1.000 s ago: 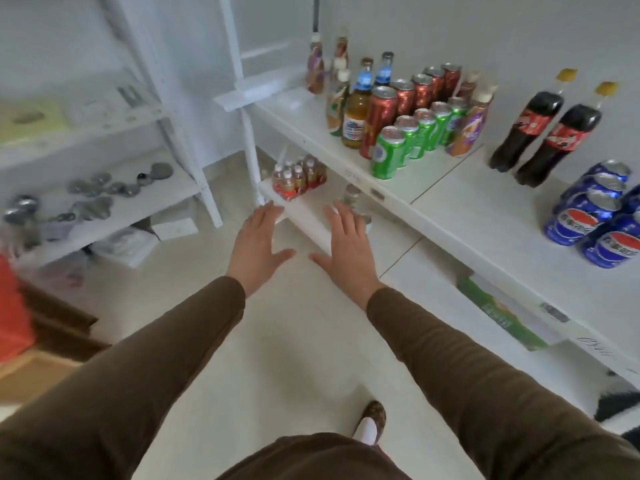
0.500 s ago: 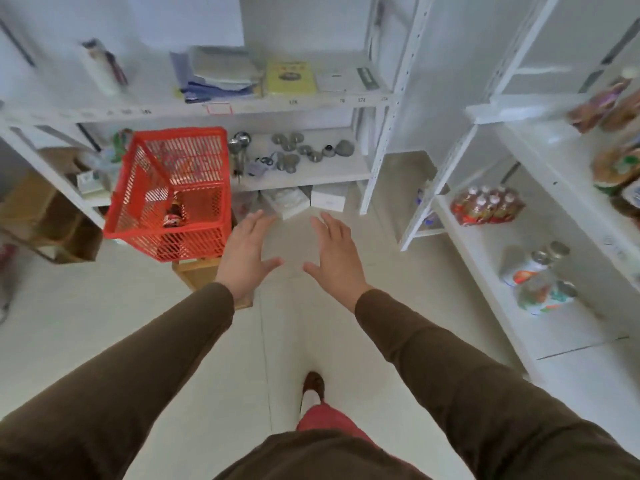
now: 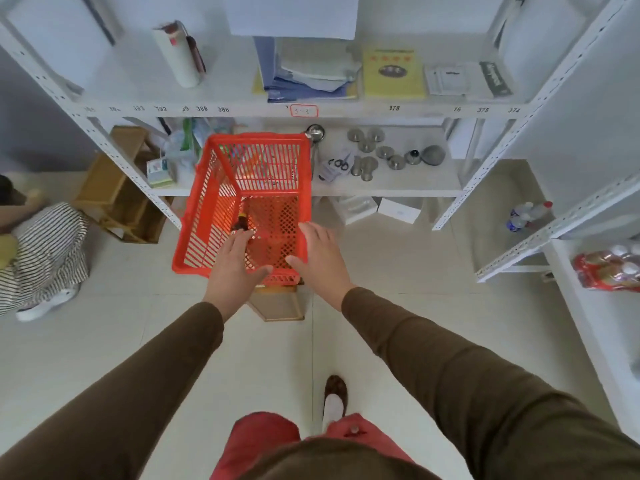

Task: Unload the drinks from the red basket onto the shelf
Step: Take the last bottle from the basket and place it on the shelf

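The red basket (image 3: 221,188) sits on a low wooden stand in front of a white rack. Inside it stands one dark bottle (image 3: 239,222) with a small cap, near the basket's front left. My left hand (image 3: 233,268) hangs open over the basket's front rim, fingertips just below the bottle. My right hand (image 3: 320,258) is open too, spread over the basket's front right corner. Neither hand holds anything. The drinks shelf (image 3: 595,327) shows only as a white edge at the right.
A wooden stand (image 3: 277,303) carries the basket. The rack behind holds metal cups (image 3: 369,157), scissors, papers and a white cylinder. A seated person in a striped garment (image 3: 41,251) is at the left. A red shrink-wrapped pack (image 3: 606,270) lies on the right lower shelf. My foot (image 3: 335,393) stands on pale floor tiles.
My view has swung left from the drinks shelf to face the basket. Both open hands have come forward and now reach over the basket's front rim.
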